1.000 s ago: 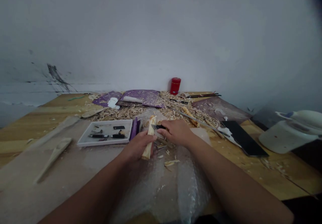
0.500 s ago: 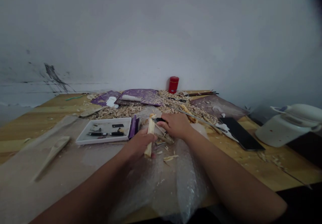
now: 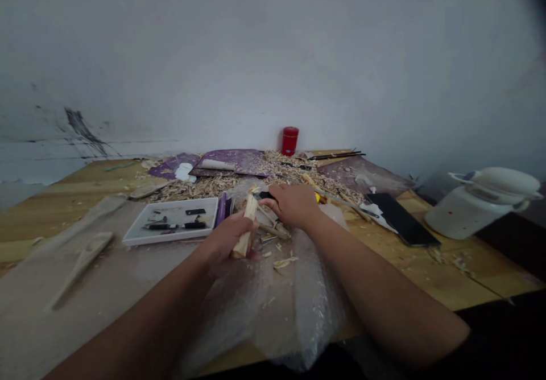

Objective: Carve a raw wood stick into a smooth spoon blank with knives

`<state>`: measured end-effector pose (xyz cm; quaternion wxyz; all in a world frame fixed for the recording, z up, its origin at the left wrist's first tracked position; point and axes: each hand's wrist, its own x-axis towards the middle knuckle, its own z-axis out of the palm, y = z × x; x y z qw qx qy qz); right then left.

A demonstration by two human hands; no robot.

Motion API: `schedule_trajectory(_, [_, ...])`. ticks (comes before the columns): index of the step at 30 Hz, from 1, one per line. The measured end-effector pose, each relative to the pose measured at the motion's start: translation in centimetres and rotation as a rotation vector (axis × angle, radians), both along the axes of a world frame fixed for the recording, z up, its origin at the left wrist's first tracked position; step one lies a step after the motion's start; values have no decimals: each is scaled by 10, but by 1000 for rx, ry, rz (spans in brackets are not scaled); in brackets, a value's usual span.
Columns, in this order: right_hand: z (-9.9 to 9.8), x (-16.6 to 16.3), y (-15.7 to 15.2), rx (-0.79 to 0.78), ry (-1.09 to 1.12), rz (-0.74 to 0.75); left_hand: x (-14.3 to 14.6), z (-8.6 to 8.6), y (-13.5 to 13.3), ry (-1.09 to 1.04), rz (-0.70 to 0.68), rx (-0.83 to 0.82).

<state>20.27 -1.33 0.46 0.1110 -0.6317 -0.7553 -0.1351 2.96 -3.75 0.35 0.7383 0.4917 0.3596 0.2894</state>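
1. From where I stand, I see the piece of wood (image 3: 251,208) in the left hand (image 3: 230,231), above the sheet of bubble wrap (image 3: 318,303). It is tilted, with its upper end leaning away from the person.
2. The left fingers are closed around the lower half of this wood; the thumb lies across the near face, and the lower end sticks out below the hand.
3. The right hand (image 3: 293,205) is curled around a dark tool (image 3: 265,195), which looks like a knife. Its front part is just beside the upper end of the wood. Whether the edge touches the wood, I cannot tell.
4. I judge the wood to be light, because one hand carries it, and stiff, since it shows no bend. Its cut faces look dry, so I expect a good grip and little slipping.
5. The upper end looks rough and ragged; probably it is the most fragile part, and small pieces may break from it.
6. The best place to hold is, in my opinion, the thick lower half, with the thumb well apart from the tool.
7. Wood shavings (image 3: 202,189) lie behind the hands, and a white tray (image 3: 168,239) is to their left.
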Motion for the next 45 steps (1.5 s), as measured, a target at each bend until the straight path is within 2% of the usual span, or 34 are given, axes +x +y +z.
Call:
schedule_trajectory(3, [1,16,4,76,103,-176,-1,0,-3,-95,-105,-28])
schedule_trajectory(5, [2,25,6,92,198,-204,-2,-1,-3,-95,-84,-24])
schedule_trajectory(8, [1,25,4,72,268,-76,-1,-3,2,-47,-23,-4])
schedule_trajectory(12, [-1,11,-2,22,355,99,-1,-5,7,48,-36,86])
schedule_trajectory(15, [-1,5,-5,-25,395,160,1,-4,7,124,8,112])
schedule_trajectory(21, [2,4,-8,-29,290,242,3,1,4,130,7,135])
schedule_trajectory(26, [1,5,-8,-8,210,278,2,-3,6,50,9,113])
schedule_trajectory(36, [2,-6,-13,-125,23,293,-2,-9,11,110,21,187])
schedule_trajectory(45, [3,-8,-11,-95,-1,196,0,2,-1,78,32,119])
